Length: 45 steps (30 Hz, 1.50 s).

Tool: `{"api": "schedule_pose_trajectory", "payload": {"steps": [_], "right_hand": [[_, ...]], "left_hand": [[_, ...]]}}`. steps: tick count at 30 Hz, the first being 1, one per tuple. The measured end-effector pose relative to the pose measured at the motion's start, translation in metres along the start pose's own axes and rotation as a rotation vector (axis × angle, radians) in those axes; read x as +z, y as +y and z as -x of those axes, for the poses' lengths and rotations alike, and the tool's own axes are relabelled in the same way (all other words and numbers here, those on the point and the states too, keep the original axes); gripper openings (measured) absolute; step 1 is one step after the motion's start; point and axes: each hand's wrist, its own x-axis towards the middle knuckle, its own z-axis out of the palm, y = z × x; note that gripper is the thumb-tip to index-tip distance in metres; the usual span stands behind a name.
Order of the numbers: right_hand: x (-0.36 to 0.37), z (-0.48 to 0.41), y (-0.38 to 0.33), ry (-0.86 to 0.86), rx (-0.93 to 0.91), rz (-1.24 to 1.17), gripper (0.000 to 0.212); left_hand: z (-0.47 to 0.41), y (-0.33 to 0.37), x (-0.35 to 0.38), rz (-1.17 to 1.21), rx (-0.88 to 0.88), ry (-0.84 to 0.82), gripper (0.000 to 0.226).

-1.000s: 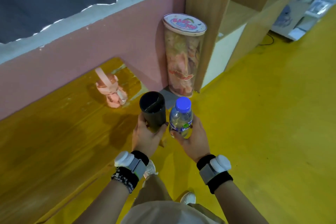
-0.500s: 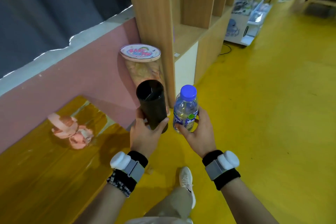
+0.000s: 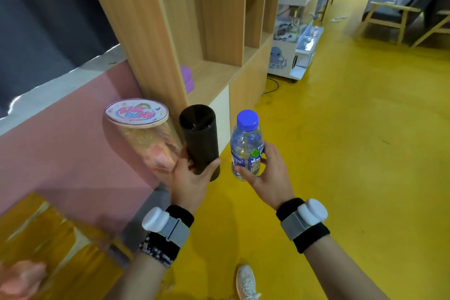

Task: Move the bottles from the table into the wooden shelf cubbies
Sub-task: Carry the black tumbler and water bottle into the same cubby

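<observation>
My left hand (image 3: 191, 179) grips a tall black cylindrical bottle (image 3: 200, 137) upright by its lower half. My right hand (image 3: 269, 173) holds a clear plastic water bottle (image 3: 246, 145) with a blue cap, also upright. Both bottles are in the air over the yellow floor, side by side, in front of the wooden shelf unit (image 3: 151, 27). Its lower cubby (image 3: 214, 73) opens just behind the bottles. A pink bottle (image 3: 20, 277) lies on the wooden table (image 3: 43, 234) at the bottom left, blurred.
A tall clear jar (image 3: 146, 139) with a printed lid stands beside the shelf's side panel against the pink wall. A purple block (image 3: 187, 78) sits in the lower cubby. A white cart (image 3: 294, 39) and wooden chairs (image 3: 399, 10) stand farther right on the yellow floor.
The view has swung up and right from the table toward the shelf. Both hands have carried their bottles along, closer to the cubbies. The pink bottle has slid to the frame's bottom left corner.
</observation>
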Motion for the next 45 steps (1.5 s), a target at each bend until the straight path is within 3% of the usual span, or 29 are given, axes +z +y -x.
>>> {"api": "schedule_pose_trajectory", "payload": {"steps": [7, 17, 28, 37, 45], "right_hand": [[-0.032, -0.088, 0.028, 0.012, 0.01, 0.023, 0.079], [-0.076, -0.19, 0.084, 0.041, 0.015, 0.036, 0.08], [-0.158, -0.355, 0.186, -0.088, -0.038, -0.042, 0.076], [-0.204, -0.459, 0.221, -0.139, -0.119, -0.082, 0.072], [-0.199, -0.568, 0.259, -0.17, -0.123, -0.112, 0.075]], "left_hand": [[-0.07, 0.029, 0.065, -0.025, 0.041, 0.003, 0.076], [-0.147, 0.079, 0.154, -0.024, 0.094, 0.008, 0.071], [-0.238, 0.144, 0.305, -0.072, 0.086, 0.164, 0.071], [-0.287, 0.198, 0.379, -0.07, 0.087, 0.285, 0.081], [-0.378, 0.215, 0.425, -0.053, 0.076, 0.313, 0.069]]}}
